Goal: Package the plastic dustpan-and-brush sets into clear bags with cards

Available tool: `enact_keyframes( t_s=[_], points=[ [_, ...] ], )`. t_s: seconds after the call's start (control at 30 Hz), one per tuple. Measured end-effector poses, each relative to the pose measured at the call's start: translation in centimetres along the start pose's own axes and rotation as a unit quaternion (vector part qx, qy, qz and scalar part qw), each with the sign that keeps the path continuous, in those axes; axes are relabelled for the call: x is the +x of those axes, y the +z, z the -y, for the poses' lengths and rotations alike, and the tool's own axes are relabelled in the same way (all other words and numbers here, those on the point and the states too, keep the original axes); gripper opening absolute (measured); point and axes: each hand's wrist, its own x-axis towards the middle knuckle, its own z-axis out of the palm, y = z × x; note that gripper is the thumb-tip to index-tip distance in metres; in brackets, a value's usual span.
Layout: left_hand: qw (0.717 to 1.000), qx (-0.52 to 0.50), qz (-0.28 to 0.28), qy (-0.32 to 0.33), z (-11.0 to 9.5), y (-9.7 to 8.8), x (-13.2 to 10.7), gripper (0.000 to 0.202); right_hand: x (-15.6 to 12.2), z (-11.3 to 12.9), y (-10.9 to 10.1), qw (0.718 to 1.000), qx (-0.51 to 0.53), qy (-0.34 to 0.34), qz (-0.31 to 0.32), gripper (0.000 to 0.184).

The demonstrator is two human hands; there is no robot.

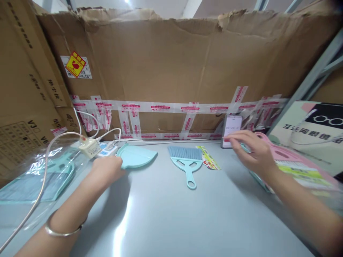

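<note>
My left hand (107, 172) is closed on a light teal dustpan (140, 156), with its wide pan pointing right and its handle hidden in my grip. A matching teal hand brush (187, 164) lies on the table, bristles away from me and looped handle toward me. My right hand (253, 151) reaches to a phone (232, 127) that stands upright and shows a timer. Its fingers are apart and hold nothing. A fingertip is at the lower part of the screen; whether it touches cannot be made out.
A green and yellow card (210, 159) lies beside the brush. Pink brush sets (288, 153) lie at right by a printed box (312, 132). At left are a bagged teal set (53, 178), a power strip (107, 150) and a white cable (44, 178). Cardboard (160, 60) walls the back.
</note>
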Motion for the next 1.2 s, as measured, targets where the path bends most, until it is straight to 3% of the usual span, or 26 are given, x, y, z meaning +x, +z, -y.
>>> enact_keyframes(
  t_s=[0.1,0.17,0.3,0.37,0.43,0.5,0.57,0.7,0.77,0.83,0.9,0.97,1.07,1.2],
  points=[
    [0.981,0.195,0.003,-0.005,0.2,-2.5,0.5,0.029,0.8,1.4,1.7,0.998,0.048,-0.016,0.049,0.013],
    [0.975,0.216,-0.017,0.057,0.7,-4.3,0.6,0.038,1.0,1.9,2.4,0.996,0.067,-0.016,0.061,0.013],
    [0.971,0.114,-0.004,0.212,1.6,-7.0,0.4,0.047,2.2,3.3,3.5,0.990,0.113,0.002,0.084,0.015],
    [0.960,0.074,0.008,0.269,1.4,-7.6,0.1,0.041,3.3,4.5,4.2,0.985,0.139,0.015,0.101,0.017],
    [0.951,0.059,0.024,0.302,0.7,-7.6,-0.4,0.035,4.5,6.0,4.9,0.973,0.174,0.037,0.150,0.032],
    [0.948,0.057,0.045,0.311,-0.3,-7.3,-0.8,0.032,5.5,7.4,5.5,0.941,0.228,0.072,0.241,0.056],
    [0.946,0.058,0.062,0.313,-1.1,-6.9,-1.0,0.031,6.3,8.2,5.9,0.888,0.295,0.125,0.331,0.064],
    [0.939,0.033,0.060,0.336,-1.9,-6.1,-0.9,0.035,7.2,7.9,6.2,0.754,0.426,0.212,0.452,0.037],
    [0.948,-0.016,0.003,0.317,-1.9,-5.3,-0.6,0.052,6.9,7.3,6.3,0.734,0.457,0.250,0.435,0.033],
    [0.963,-0.106,-0.037,0.246,-1.8,-4.0,-0.2,0.070,6.1,6.8,6.4,0.759,0.465,0.313,0.330,0.035],
    [0.962,-0.234,-0.010,0.141,-1.7,-2.1,0.3,0.070,4.9,6.7,6.7,0.773,0.469,0.377,0.202,0.037],
    [0.927,-0.367,0.055,0.055,-1.8,0.1,0.6,0.061,3.5,6.8,7.2,0.764,0.477,0.415,0.129,0.041],
    [0.876,-0.467,0.119,0.024,-2.4,3.4,0.5,0.052,1.5,7.4,8.0,0.754,0.483,0.424,0.138,0.044],
    [0.862,-0.488,0.138,-0.019,-2.8,6.2,-0.3,0.048,0.0,7.9,8.6,0.760,0.463,0.408,0.204,0.041]
  ],
)
